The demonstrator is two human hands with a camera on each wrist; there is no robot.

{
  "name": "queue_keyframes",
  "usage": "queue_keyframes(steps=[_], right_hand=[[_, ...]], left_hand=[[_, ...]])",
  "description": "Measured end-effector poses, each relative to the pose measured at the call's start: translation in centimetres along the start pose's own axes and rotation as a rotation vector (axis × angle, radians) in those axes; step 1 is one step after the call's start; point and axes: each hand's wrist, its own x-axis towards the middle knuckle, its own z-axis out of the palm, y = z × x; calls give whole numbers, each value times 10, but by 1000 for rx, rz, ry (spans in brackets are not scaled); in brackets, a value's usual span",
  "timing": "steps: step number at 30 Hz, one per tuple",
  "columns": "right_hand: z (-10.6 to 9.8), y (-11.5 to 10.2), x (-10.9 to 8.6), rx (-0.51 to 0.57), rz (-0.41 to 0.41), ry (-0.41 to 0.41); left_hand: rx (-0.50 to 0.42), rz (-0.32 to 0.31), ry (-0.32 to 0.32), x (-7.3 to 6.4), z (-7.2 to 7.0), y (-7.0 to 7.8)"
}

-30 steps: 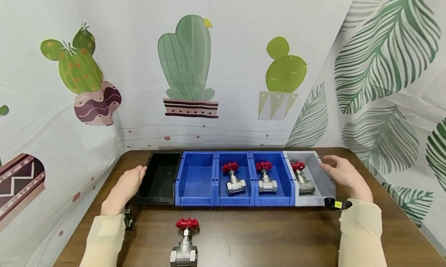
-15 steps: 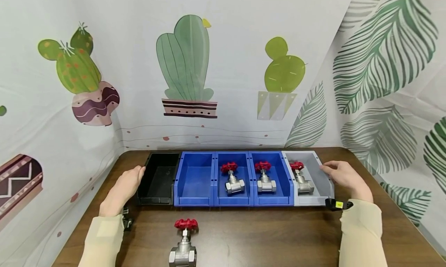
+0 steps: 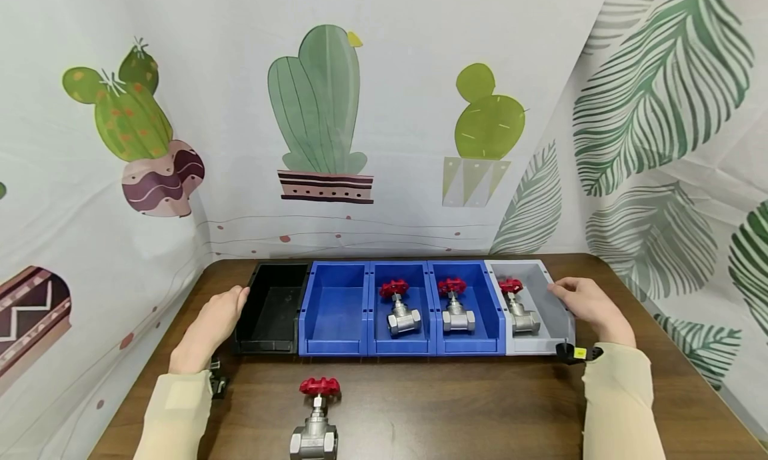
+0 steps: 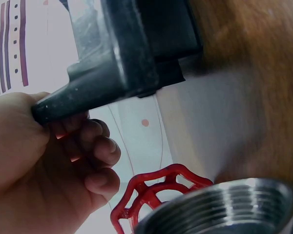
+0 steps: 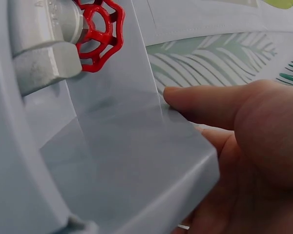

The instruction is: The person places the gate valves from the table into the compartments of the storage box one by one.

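In the head view the row of bins (image 3: 334, 346) sits far on the counter (image 3: 456, 407); at the left wrist my left hand (image 4: 44, 165) pinches the black bin (image 4: 132, 48), at the right my right hand (image 5: 259, 141) the grey bin (image 5: 136, 156), so I should press inward evenly.

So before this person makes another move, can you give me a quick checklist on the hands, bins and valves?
1. Left hand holding the black bin: ok, its side wall is pinched.
2. Right hand gripping the gray bin: cannot tell, it is at the outer side wall but its hold is unclear.
3. Bins lined up: ok, black, three blue and gray stand side by side.
4. Gray bin's valve inside: ok.
5. Every valve in a bin: not ok, the front valve is on the table before the row.
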Motion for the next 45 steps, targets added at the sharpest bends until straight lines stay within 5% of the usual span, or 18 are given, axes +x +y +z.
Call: queue_keyframes(steps=[23,34,45], right_hand=[[-2,-1,0,-61,-31,19],[1,0,1,-51,-8,19],[0,-1,0,-33,21,10]], left_hand=[[-6,-2,43,-2,2,2],[15,-66,38,-4,-6,8],[77,-95,175,-12,-10,16]])
